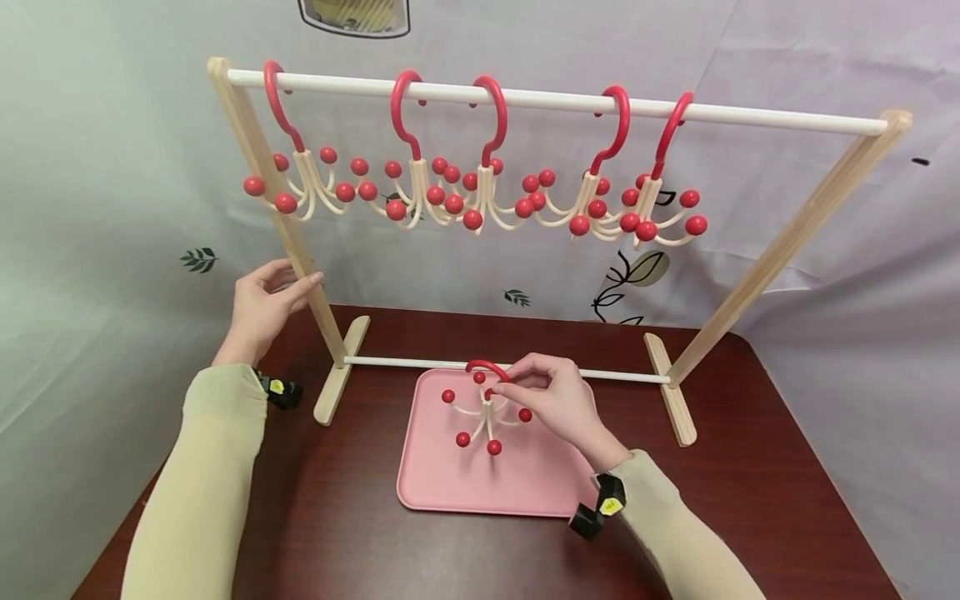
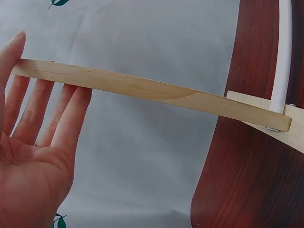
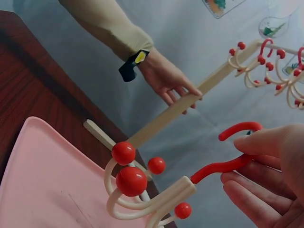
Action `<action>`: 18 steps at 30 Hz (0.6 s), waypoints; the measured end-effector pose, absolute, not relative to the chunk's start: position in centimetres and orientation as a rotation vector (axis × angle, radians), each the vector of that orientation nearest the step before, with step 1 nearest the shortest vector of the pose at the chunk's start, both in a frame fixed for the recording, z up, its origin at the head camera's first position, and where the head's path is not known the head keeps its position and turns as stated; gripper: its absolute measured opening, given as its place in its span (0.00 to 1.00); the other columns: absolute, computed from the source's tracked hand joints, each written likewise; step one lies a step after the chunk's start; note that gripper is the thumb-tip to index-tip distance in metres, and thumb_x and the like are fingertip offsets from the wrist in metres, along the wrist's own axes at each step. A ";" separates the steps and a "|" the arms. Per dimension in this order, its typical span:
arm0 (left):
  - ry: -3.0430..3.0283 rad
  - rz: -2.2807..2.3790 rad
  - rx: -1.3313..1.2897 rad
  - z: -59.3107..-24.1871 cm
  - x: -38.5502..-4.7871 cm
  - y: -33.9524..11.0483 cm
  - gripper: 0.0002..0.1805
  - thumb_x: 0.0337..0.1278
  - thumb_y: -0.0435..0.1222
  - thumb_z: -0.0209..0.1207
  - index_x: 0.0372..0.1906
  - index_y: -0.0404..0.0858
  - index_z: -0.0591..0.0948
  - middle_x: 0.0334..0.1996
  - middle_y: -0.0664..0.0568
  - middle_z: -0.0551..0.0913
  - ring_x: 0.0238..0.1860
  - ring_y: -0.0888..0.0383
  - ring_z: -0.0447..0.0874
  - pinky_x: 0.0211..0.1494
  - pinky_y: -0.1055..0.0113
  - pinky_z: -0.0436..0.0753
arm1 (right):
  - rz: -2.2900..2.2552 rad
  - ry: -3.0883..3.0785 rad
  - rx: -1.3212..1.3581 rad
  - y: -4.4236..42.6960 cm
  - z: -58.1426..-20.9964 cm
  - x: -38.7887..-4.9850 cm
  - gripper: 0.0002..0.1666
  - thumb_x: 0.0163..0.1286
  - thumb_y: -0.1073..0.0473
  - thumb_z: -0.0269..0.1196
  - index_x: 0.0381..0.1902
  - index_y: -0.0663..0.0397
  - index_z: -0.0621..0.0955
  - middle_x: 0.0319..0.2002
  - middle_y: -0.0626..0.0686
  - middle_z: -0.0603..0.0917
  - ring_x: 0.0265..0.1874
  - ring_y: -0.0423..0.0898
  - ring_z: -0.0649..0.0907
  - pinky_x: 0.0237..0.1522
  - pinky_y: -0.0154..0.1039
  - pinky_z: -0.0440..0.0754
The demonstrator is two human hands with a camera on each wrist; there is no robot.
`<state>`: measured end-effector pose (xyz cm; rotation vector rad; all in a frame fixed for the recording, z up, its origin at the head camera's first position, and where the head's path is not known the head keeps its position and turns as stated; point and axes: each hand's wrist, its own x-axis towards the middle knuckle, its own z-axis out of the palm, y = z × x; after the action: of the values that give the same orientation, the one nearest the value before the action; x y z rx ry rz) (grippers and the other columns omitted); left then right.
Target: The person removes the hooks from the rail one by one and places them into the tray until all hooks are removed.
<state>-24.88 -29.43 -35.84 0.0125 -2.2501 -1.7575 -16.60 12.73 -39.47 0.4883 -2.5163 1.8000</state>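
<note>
My left hand [image 1: 262,305] holds the left wooden post [image 1: 283,212] of a small clothes rack, thumb on one side and fingers on the other. The left wrist view shows that post [image 2: 137,86] running down to its foot. With thumb and fingers my right hand [image 1: 553,397] pinches the red hook of a multi-arm hanger [image 1: 488,406]. This hanger has cream curved arms tipped with red balls, and is seen over the pink tray [image 1: 427,483]. In the right wrist view its red hook [image 3: 216,168] lies between thumb and fingers.
Several similar hangers [image 1: 483,179] hang by red hooks from the white top rail [image 1: 555,100]. A lower white bar [image 1: 397,362] joins the wooden feet [image 1: 671,392] behind the tray. Everything stands on a dark red-brown table [image 1: 337,508], with pale cloth behind.
</note>
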 end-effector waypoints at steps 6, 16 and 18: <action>-2.264 -1.751 0.020 -35.8 -25.0 -29.6 0.32 0.60 0.45 0.72 0.65 0.34 0.79 0.44 0.60 0.85 0.44 0.66 0.86 0.47 0.70 0.85 | 1.887 -2.450 0.517 11.2 -40.3 -17.6 0.14 0.59 0.60 0.79 0.39 0.61 0.88 0.35 0.49 0.89 0.33 0.47 0.89 0.26 0.36 0.84; -2.267 -1.749 0.026 -35.8 -25.1 -29.6 0.33 0.59 0.46 0.72 0.65 0.34 0.79 0.43 0.61 0.86 0.43 0.66 0.86 0.45 0.74 0.85 | 1.953 -2.439 0.503 8.2 -42.2 -19.7 0.10 0.60 0.61 0.78 0.36 0.58 0.88 0.34 0.52 0.89 0.33 0.48 0.90 0.31 0.53 0.88; -2.261 -1.755 0.026 -35.8 -25.1 -29.6 0.33 0.59 0.45 0.72 0.65 0.33 0.79 0.43 0.61 0.86 0.43 0.66 0.86 0.46 0.72 0.85 | 1.965 -2.441 0.515 7.7 -42.6 -20.0 0.10 0.61 0.61 0.78 0.36 0.58 0.88 0.34 0.53 0.89 0.34 0.52 0.90 0.32 0.57 0.88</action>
<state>-25.08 -29.56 -35.84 0.0262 -2.2609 -1.7548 -20.04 7.74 -42.58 0.5147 -2.4411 1.9650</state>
